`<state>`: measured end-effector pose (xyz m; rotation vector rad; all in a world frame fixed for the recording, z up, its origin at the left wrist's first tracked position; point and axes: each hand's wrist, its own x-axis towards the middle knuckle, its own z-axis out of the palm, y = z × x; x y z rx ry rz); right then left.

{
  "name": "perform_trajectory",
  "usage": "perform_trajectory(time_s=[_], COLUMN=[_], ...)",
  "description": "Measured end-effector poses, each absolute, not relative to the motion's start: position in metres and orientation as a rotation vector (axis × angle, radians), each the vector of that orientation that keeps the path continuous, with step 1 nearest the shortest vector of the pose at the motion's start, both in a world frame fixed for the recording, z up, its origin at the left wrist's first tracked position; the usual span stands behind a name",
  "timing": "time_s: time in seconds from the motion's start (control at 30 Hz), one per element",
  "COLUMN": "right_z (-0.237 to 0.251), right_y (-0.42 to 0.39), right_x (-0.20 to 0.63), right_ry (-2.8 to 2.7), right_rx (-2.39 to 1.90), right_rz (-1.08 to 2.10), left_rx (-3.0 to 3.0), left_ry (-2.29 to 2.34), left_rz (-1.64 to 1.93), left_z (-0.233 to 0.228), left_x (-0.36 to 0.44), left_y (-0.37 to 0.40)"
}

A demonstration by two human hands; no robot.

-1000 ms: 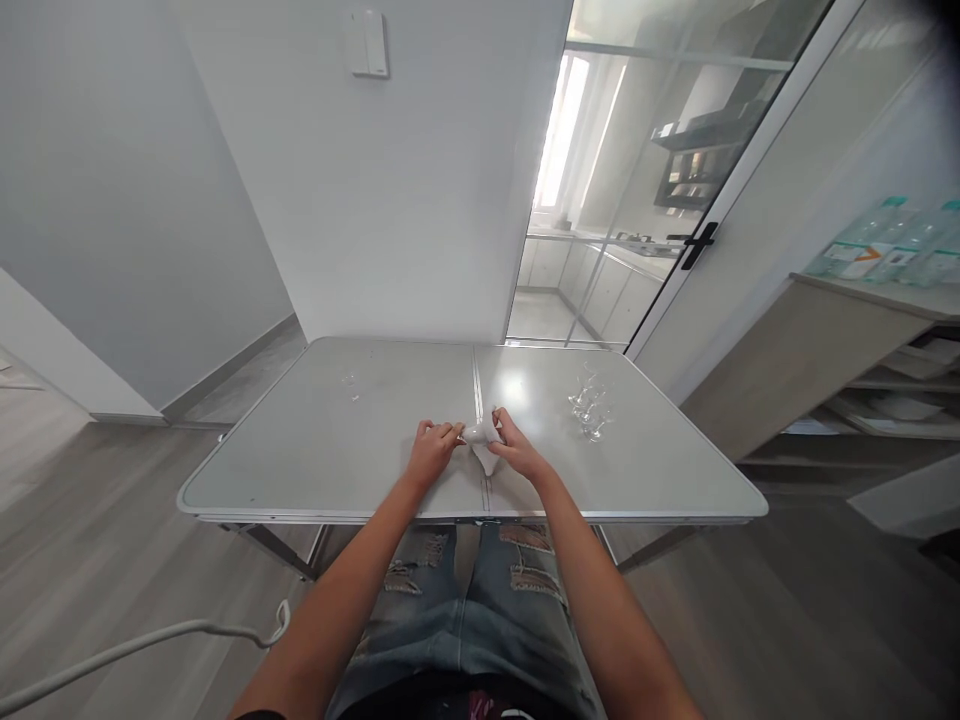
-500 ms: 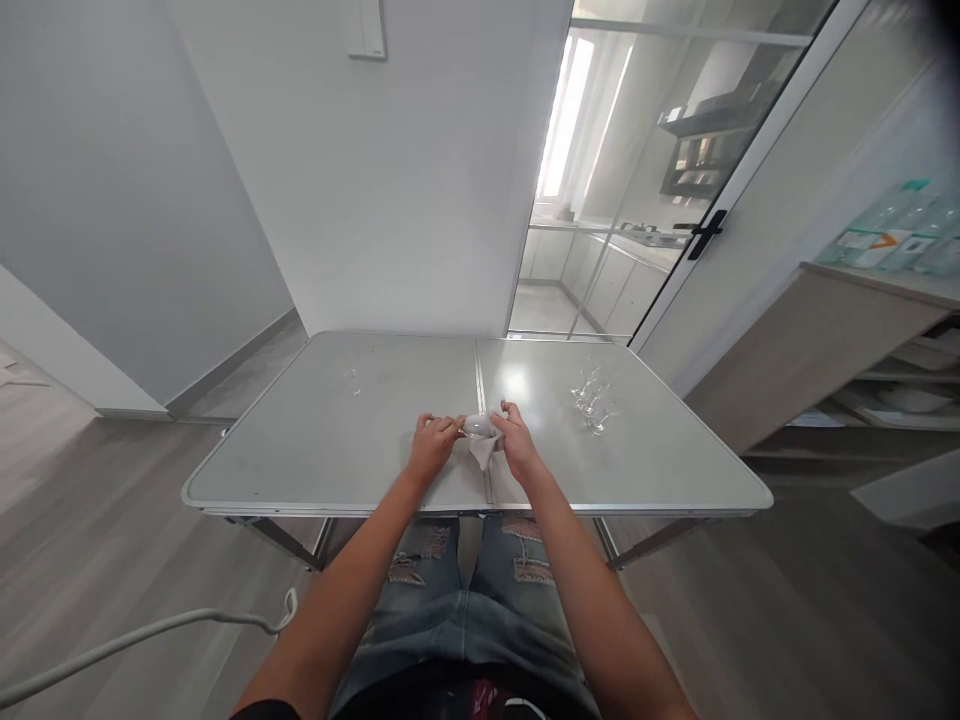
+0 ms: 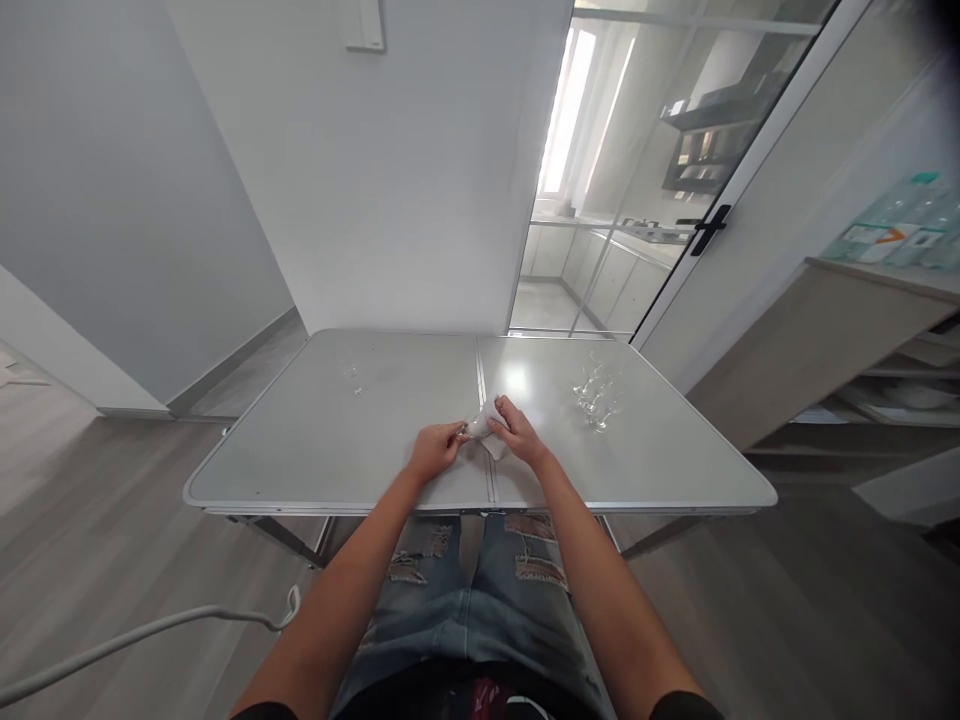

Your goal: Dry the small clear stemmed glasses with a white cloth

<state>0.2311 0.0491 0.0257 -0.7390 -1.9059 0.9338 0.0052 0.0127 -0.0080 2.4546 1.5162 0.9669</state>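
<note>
My left hand (image 3: pixel 436 450) is closed, its fingertips pinching one end of a small clear glass (image 3: pixel 473 428) just above the table's middle seam. A whitish cloth (image 3: pixel 493 446) is wrapped about the other end, with a loose corner hanging down. My right hand (image 3: pixel 520 434) grips this cloth around the glass. The glass lies tilted between both hands; its full shape is hidden by fingers and cloth.
The light grey folding table (image 3: pixel 300 450) bears several clear glass pieces (image 3: pixel 595 400) at right and a small clear one (image 3: pixel 352 380) at left. A pale wall stands behind. Bottles (image 3: pixel 892 235) top a shelf at right; a white cable (image 3: pixel 150 630) runs at lower left.
The glass and cloth have turned, the right end rising and the left end dipping. My left hand has lowered slightly, and my right hand has shifted its hold on the cloth.
</note>
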Motion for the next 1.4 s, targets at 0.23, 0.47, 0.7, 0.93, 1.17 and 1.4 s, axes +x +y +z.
perform_trajectory(time_s=[0.23,0.47,0.7,0.93,1.17,1.4], right_z=[0.025,0.028,0.044,0.036,0.035,0.055], right_y=[0.051,0.051,0.042,0.058,0.062,0.048], right_x=[0.238,0.229,0.217,0.218,0.238,0.226], right_ry=[-2.124,-1.88,-1.473,-1.776,-2.042,-1.76], right_rx=[-0.802,-0.841,-0.827,-0.781,-0.833,-0.806], right_rz=[0.607,0.981,1.391,1.042,0.927,1.291], left_rx=[2.321,2.367,2.461,2.416,2.391,2.35], left_ry=[1.486,1.561,1.482,1.47,1.572,1.455], left_rz=[0.975,1.032,1.074,1.144,1.105,1.192], left_z=[0.0,-0.01,-0.016,-0.018,-0.019,-0.02], left_x=[0.004,0.005,0.005,0.003,0.003,0.002], left_y=[0.013,0.014,0.018,0.02,0.018,0.02])
